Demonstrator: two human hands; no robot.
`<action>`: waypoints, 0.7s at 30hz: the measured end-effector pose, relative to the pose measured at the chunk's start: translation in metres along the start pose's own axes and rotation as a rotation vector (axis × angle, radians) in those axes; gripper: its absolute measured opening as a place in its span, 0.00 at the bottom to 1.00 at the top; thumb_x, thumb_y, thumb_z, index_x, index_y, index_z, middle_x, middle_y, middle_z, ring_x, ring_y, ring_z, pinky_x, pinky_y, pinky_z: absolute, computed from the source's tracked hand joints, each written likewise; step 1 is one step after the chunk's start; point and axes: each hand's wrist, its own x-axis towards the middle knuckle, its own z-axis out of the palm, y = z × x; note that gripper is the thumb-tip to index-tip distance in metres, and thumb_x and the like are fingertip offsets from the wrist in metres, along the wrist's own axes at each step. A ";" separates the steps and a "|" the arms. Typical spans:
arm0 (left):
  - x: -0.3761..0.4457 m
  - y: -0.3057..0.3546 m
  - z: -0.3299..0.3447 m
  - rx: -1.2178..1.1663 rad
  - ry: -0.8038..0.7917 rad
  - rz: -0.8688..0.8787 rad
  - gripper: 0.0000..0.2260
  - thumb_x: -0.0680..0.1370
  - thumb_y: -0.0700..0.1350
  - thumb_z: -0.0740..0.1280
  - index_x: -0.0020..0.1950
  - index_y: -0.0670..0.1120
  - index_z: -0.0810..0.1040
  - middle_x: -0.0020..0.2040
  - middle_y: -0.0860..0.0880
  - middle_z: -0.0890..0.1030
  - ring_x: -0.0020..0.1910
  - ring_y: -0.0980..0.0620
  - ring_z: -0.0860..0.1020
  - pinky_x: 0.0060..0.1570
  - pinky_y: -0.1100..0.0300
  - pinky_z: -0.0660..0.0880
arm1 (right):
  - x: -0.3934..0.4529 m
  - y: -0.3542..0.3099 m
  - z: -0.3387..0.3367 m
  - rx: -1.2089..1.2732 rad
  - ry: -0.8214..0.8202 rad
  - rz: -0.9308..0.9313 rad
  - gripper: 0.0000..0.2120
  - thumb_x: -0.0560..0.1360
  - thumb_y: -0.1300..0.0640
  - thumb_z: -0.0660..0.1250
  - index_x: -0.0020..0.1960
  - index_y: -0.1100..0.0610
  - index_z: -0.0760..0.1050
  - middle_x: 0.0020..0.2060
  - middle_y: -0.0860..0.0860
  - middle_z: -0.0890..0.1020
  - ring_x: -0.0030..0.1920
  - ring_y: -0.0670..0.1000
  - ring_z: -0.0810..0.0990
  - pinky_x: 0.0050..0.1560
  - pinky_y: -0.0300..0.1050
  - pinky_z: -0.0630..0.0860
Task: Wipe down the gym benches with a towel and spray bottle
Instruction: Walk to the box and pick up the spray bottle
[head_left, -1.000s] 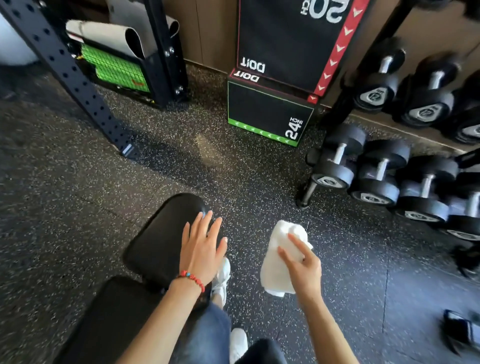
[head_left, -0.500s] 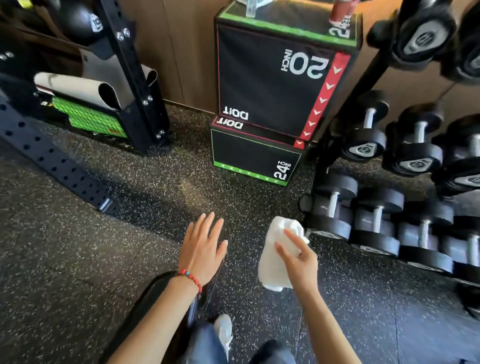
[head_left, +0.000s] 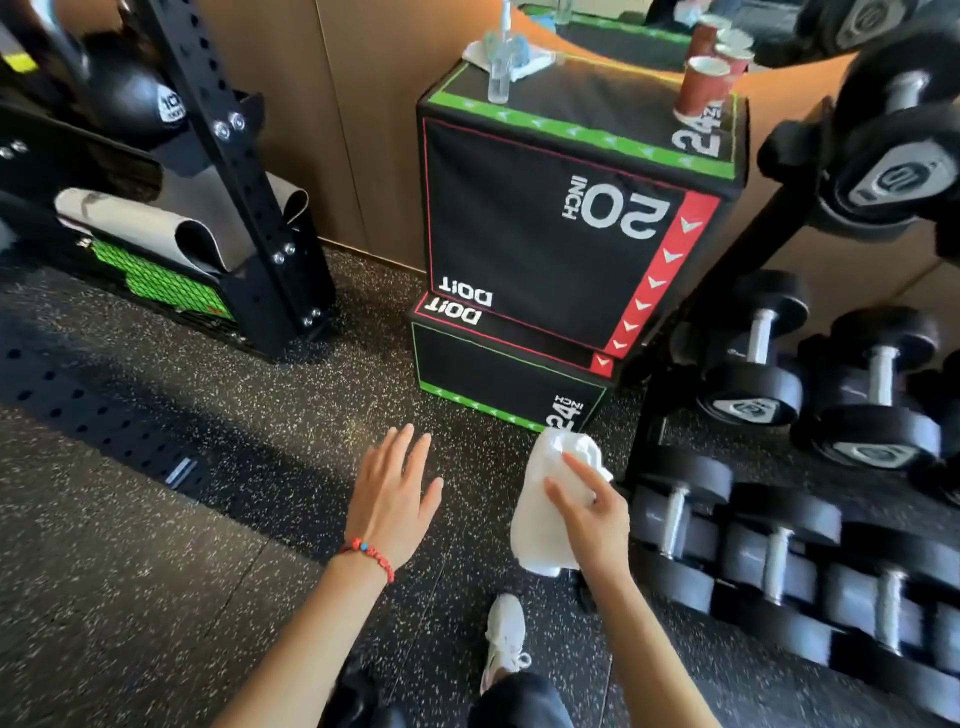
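The black padded bench had left view. Left hand (head_left: 390, 499) fingers were spread, holding nothing; right hand (head_left: 592, 514) fingers pinched the white cloth towel (head_left: 540, 519). The clear plastic spray bottle (head_left: 500, 67) stood far beyond both hands' fingers.

Speckled black rubber floor (head_left: 156, 545), wood-panelled wall (head_left: 374, 130), stacked plyo boxes (head_left: 545, 234), dumbbell rack (head_left: 779, 519).
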 end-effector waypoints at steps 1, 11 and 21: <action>0.019 0.006 0.000 0.003 0.009 -0.016 0.21 0.76 0.45 0.66 0.67 0.38 0.71 0.68 0.36 0.70 0.67 0.37 0.68 0.65 0.40 0.63 | 0.021 -0.007 -0.002 -0.005 -0.015 -0.005 0.16 0.71 0.55 0.71 0.58 0.48 0.77 0.54 0.49 0.78 0.53 0.52 0.77 0.55 0.56 0.76; 0.156 0.041 -0.004 0.036 0.044 -0.034 0.21 0.76 0.47 0.66 0.66 0.38 0.71 0.67 0.37 0.71 0.66 0.38 0.69 0.64 0.42 0.65 | 0.160 -0.062 -0.008 -0.032 -0.067 -0.057 0.16 0.70 0.53 0.71 0.57 0.44 0.77 0.56 0.50 0.78 0.51 0.50 0.77 0.54 0.54 0.76; 0.311 0.007 -0.006 0.026 0.068 0.004 0.21 0.75 0.45 0.68 0.65 0.36 0.72 0.65 0.35 0.72 0.65 0.36 0.70 0.62 0.41 0.67 | 0.292 -0.122 0.044 -0.002 -0.031 -0.111 0.16 0.71 0.54 0.71 0.58 0.45 0.77 0.49 0.45 0.76 0.44 0.41 0.75 0.45 0.42 0.72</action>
